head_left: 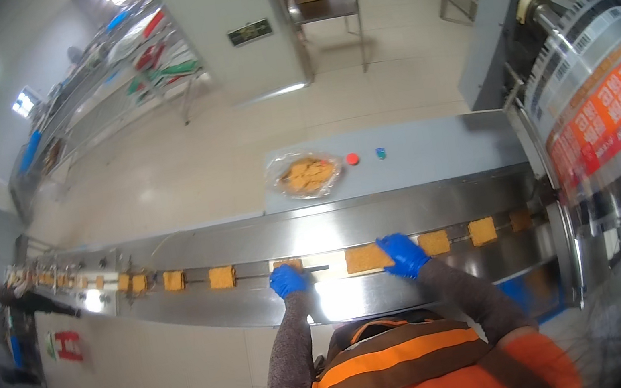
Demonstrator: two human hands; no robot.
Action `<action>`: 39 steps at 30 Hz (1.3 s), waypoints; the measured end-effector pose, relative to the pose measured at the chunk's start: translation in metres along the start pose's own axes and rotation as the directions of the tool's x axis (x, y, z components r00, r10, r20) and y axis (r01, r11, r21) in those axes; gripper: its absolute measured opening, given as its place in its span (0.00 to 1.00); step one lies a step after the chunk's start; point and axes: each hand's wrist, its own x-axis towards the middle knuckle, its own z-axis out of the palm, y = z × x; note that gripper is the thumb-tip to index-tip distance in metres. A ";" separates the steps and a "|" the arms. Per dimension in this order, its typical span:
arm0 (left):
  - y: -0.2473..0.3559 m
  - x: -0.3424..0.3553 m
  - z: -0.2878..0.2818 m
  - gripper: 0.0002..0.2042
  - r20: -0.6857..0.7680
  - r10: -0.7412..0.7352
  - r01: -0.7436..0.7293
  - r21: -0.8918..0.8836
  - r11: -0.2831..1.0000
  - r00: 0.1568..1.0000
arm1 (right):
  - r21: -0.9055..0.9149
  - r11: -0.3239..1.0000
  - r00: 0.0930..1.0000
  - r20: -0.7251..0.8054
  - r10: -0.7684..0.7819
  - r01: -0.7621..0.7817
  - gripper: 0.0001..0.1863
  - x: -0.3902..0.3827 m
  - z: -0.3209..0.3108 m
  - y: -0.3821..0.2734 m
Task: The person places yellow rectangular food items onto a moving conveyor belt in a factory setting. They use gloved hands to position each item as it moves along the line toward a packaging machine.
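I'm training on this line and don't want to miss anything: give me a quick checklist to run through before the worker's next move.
1. Both hands gloved: ok, the left hand and right hand wear blue gloves.
2. Left hand at a golden-brown piece: ok, though its grip is partly hidden; cannot tell how firm.
3. Right hand on the wide golden-brown piece: ok, at its right end.
4. Gap between that piece and the next one right: cannot tell, the hand covers it.
5. Red round item off the steel conveyor: ok, on the grey surface beyond.
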 end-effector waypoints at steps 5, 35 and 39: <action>0.039 -0.005 -0.001 0.28 0.192 0.163 -0.196 0.164 0.967 0.968 | 0.019 0.998 0.998 -0.002 -0.056 0.056 0.39 -0.009 0.033 -0.020; 0.078 0.015 0.049 0.29 -0.041 0.213 -0.191 -0.631 0.752 0.976 | 0.314 0.566 0.550 -0.148 0.822 -0.762 0.49 -0.135 0.006 0.120; -0.009 0.007 0.064 0.28 -0.257 0.151 -0.287 -0.655 0.699 0.955 | 0.160 0.652 0.573 -0.355 0.739 -0.741 0.49 -0.159 -0.002 0.132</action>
